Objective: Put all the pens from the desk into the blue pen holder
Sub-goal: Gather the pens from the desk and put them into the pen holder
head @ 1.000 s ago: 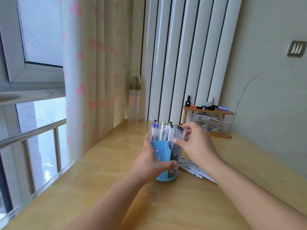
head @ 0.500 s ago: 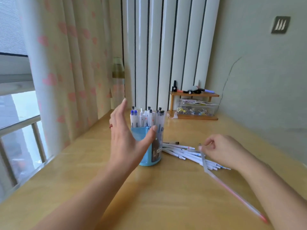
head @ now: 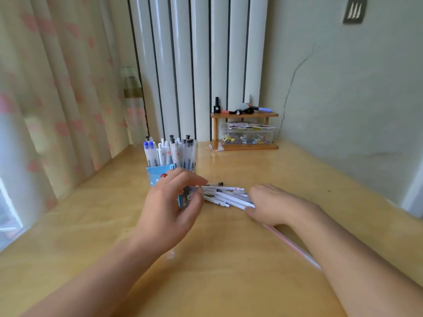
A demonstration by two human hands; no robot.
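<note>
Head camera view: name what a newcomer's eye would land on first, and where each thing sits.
First the blue pen holder, crammed with upright pens, standing on the wooden desk left of centre. Just right of it lies a loose pile of white pens, with the right hand over its right end and the left hand reaching in front of the holder. Farther back, against the wall, stands a small wooden shelf.

right hand hides pen ends — grip unclear.

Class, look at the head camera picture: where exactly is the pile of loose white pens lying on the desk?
The loose white pens lie mid-desk, just right of the blue pen holder, between the left hand and right hand.
</note>
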